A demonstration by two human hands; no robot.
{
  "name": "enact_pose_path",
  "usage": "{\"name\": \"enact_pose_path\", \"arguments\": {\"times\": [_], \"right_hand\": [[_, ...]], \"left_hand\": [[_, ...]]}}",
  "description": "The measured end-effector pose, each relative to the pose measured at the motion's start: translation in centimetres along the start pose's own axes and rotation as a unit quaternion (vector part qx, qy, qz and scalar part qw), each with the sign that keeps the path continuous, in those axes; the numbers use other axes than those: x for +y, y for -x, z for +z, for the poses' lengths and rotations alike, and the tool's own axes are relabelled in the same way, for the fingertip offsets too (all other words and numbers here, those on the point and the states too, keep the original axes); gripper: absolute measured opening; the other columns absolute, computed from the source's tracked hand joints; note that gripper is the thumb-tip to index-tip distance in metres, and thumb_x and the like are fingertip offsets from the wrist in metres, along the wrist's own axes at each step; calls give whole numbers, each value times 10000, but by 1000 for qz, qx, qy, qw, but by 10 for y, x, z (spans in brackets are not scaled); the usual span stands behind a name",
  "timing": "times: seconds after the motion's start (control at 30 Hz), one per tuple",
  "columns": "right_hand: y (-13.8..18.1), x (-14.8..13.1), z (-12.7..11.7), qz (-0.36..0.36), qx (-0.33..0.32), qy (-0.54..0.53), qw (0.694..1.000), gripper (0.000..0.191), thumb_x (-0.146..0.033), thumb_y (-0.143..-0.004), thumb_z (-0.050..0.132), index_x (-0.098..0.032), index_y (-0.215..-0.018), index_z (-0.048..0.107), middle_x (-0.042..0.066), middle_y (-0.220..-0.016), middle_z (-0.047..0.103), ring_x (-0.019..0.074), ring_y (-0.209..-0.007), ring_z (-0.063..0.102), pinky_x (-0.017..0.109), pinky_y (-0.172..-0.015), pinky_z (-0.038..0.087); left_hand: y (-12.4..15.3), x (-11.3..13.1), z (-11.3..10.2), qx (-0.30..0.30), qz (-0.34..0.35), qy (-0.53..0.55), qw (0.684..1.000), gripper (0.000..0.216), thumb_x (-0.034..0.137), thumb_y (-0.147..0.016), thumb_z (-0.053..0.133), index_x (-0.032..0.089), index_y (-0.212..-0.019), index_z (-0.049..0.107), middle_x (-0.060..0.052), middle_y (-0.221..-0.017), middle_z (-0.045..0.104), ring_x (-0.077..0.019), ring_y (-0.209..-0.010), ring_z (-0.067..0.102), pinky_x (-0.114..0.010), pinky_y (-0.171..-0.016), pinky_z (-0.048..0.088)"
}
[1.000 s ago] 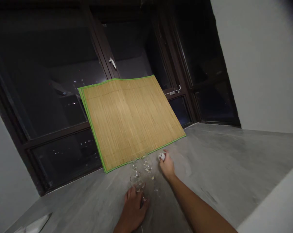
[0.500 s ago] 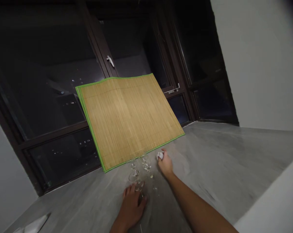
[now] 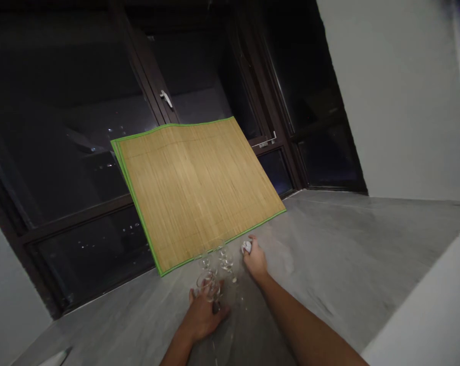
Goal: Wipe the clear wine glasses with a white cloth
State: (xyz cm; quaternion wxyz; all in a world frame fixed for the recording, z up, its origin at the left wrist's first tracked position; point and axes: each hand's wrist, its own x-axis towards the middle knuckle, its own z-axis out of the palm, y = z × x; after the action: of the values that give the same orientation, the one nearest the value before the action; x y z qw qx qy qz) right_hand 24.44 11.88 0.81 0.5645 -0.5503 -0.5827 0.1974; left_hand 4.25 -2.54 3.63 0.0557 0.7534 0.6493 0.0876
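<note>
A clear stemmed glass [image 3: 208, 285] stands among the fingers of my left hand [image 3: 203, 312]. They curl about its lower part, which is partly hidden. Just beyond it are two more clear glasses, one glass [image 3: 204, 262] near the mat's lower edge and another glass [image 3: 225, 258] to its right. My right hand [image 3: 256, 259] is closed around a small white crumpled piece [image 3: 246, 247], like tissue or cloth, and is held to the right of the glasses without touching them.
A bamboo mat [image 3: 199, 188] with green edging leans against the dark window [image 3: 81, 91] behind the glasses. The grey stone-like surface [image 3: 321, 244] spreads to both sides. A pale object [image 3: 55, 359] lies at the lower left. A light wall [image 3: 405, 101] closes off the right.
My left hand has shifted forward, and its fingers now reach around the nearest glass. My right hand keeps the white piece in about the same place. The view has moved slightly.
</note>
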Motion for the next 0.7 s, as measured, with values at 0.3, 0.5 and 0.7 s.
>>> {"name": "enact_pose_path", "arguments": {"times": [0.3, 0.5, 0.7], "right_hand": [[0, 1, 3, -8, 6, 6, 1000, 472, -111, -873, 519, -169, -1338, 456, 93, -1058, 722, 207, -944, 684, 245, -781, 446], [0, 0, 2, -11, 1, 13, 1000, 469, -106, -869, 515, -172, -1330, 460, 89, -1041, 725, 206, -936, 683, 244, -770, 443], [0, 2, 2, -3, -7, 15, 1000, 483, -106, -870, 530, -167, -1342, 451, 87, -1035, 719, 203, -915, 680, 246, -761, 434]], "left_hand": [[-36, -11, -4, -24, 35, 0, 999, 734, 513, -862, 555, 344, -1529, 301, -102, -1615, 278, -363, -1501, 169, -702, -1134, -23], [-41, -4, 4, -50, 18, -39, 998, 666, 528, -931, 380, 269, -1539, 296, -94, -1634, 172, -333, -1513, 111, -598, -1191, 64], [5, 6, 11, -59, 55, 9, 997, 670, 406, -922, 416, 229, -1548, 256, -28, -1642, 105, -253, -1526, 54, -462, -1237, 34]]}}
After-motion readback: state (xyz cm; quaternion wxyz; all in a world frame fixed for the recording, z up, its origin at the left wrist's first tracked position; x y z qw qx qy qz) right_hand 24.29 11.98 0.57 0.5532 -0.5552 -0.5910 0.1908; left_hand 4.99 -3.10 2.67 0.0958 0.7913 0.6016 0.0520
